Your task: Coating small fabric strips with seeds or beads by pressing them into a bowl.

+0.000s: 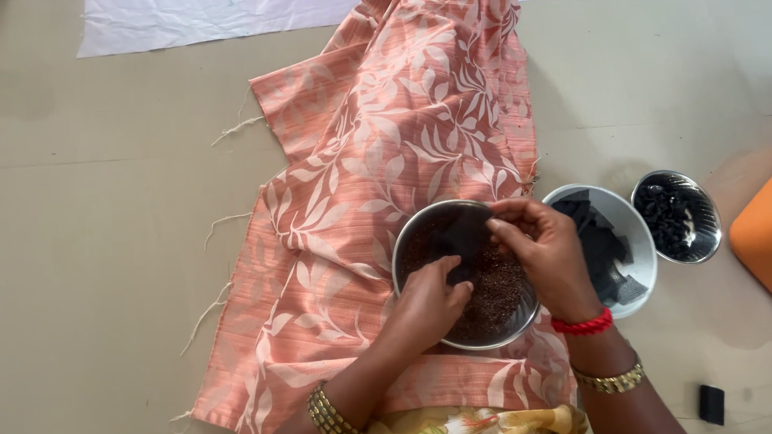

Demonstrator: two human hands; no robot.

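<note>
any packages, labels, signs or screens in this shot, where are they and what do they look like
No packages, labels, signs or screens show.
Nearest to containers, all unlabelled:
steel bowl, centre, on the peach leaf-print cloth: round, holding dark brown grains; left hand and right hand are in it.
white bowl, right of it: round, holding black pieces.
small steel bowl, further right: round, holding black bits.
small black block, bottom right: rectangular, plain.

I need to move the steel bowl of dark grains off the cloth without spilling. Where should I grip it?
Grip the steel bowl by its rim on its left edge, which shows bare. The left hand and right hand cover the near and right rim. It sits upright and open-topped, so probably lift it level.
</note>
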